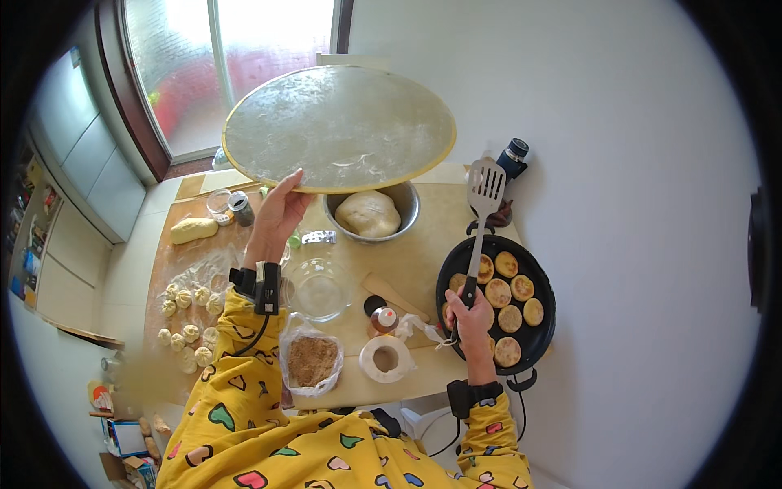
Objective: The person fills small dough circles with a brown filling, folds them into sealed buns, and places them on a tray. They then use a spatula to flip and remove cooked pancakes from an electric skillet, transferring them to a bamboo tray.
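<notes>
My left hand (284,208) grips the near edge of a large, flat round tray or lid (342,128). The disc has a yellow rim and pale smears on its face, and is raised above the back of the table. Behind its lower edge, a metal bowl (414,214) holds a big lump of dough (368,214). In my right hand (469,318) is the black handle of a metal slotted spatula (486,195), its blade pointing up and away. Below that hand stands a black two-handled pan (540,348) with several browned round flatbreads (498,293); my hand and the spatula hide some.
Gathered dough pieces (190,333) and a dough roll (194,231) lie on a floured board (160,287) at left. Midtable are a glass bowl (319,290), a wooden rolling pin (391,293), a bag of brown crumbs (313,362) and a paper roll (366,360). A dark flask (512,160) stands behind the pan.
</notes>
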`<state>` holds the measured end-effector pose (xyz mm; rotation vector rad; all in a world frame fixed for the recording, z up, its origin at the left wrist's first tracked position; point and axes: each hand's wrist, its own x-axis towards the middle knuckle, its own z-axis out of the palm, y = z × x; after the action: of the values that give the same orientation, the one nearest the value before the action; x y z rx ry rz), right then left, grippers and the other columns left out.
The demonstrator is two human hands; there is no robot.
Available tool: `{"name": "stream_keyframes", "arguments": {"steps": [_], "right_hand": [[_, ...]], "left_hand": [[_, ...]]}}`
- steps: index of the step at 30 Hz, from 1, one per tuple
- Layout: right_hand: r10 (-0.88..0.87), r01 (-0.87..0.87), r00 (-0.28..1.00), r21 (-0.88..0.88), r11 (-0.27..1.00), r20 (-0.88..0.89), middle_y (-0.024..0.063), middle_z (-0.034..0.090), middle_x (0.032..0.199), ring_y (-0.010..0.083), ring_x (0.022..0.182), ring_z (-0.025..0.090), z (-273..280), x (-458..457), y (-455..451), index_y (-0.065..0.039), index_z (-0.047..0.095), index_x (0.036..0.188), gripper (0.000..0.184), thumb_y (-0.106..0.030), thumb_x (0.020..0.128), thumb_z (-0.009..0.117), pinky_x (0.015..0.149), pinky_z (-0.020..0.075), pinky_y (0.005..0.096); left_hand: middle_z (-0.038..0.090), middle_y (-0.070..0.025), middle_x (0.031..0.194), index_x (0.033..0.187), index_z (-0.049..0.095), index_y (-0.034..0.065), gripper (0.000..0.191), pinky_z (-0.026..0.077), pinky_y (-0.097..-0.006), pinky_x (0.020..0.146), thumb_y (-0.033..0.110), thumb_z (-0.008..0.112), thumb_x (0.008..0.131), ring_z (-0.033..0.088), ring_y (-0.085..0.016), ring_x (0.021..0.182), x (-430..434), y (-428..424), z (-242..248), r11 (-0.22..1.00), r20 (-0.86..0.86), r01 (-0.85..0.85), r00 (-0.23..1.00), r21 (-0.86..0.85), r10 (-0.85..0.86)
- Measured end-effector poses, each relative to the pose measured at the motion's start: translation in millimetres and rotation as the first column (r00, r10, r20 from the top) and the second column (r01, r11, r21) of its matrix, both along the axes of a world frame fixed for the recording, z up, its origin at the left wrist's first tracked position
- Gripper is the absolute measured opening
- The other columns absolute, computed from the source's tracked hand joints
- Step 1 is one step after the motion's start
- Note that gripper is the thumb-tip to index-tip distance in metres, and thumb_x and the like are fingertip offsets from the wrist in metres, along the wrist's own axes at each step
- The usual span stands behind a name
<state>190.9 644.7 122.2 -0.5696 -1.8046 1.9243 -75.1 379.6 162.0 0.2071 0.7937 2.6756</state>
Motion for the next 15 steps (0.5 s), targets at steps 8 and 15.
{"name": "stream_keyframes", "arguments": {"steps": [8,15], "right_hand": [[0.029,-0.03,0.999,0.039,0.999,0.029,-0.001,0.05,0.053,0.007,0.039,0.045,1,8,-3,-0.008,0.048,0.08,0.02,-0.007,0.084,0.067,0.039,0.0332,0.0216],[0.035,-0.037,0.998,0.031,0.999,0.05,-0.0024,0.048,0.055,0.0057,0.041,0.045,-4,26,-3,-0.008,0.049,0.08,0.019,-0.009,0.085,0.066,0.039,0.0337,0.0208]], "left_hand": [[0.065,-0.0065,0.089,0.09,0.063,0.0016,0.006,0.056,-0.0276,0.075,0.006,0.06,0.089,0.064,-0.016,0.082,20,12,-28,0.999,0.037,0.019,0.999,-0.028,-0.018],[0.064,-0.0056,0.09,0.091,0.062,0.0027,0.005,0.056,-0.0254,0.076,0.006,0.059,0.089,0.063,-0.014,0.083,46,34,-109,0.98,0.18,0.195,0.966,-0.035,-0.186]]}}
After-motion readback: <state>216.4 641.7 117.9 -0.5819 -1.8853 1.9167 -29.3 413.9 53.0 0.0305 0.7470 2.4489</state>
